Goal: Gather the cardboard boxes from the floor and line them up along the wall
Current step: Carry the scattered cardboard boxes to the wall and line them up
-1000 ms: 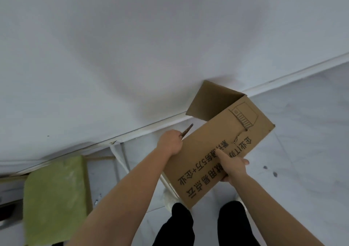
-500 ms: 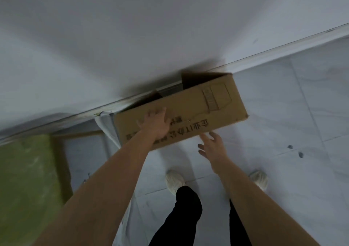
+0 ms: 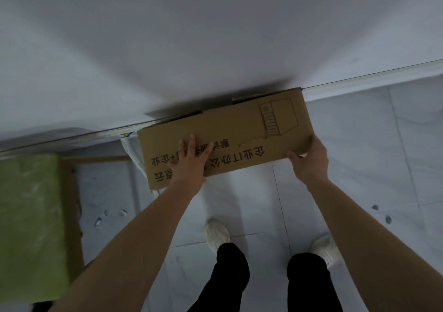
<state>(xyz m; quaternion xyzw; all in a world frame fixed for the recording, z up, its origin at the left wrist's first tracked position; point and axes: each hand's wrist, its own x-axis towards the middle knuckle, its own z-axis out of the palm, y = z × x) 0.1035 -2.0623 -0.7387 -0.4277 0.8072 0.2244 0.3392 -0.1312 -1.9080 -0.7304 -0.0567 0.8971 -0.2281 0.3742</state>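
Note:
A long brown cardboard box (image 3: 242, 122) with black printed characters and a line drawing lies lengthwise against the white wall (image 3: 215, 36), its far side at the baseboard. My left hand (image 3: 190, 160) lies flat on the box's top face with fingers spread. My right hand (image 3: 309, 159) holds the box's near right corner, thumb along the near edge and fingers up the right end. The box's far flaps are mostly hidden in shadow by the wall.
A green-topped piece with a wooden frame (image 3: 31, 216) stands at the left by the wall. A white corrugated hose (image 3: 133, 158) runs down beside the box's left end. Grey floor tiles (image 3: 383, 168) stretch to the right. My feet in white shoes stand just behind the box.
The box went from tilted in both hands down to the floor along the wall. My right hand moved from below the box to its right corner; my left hand stays on top.

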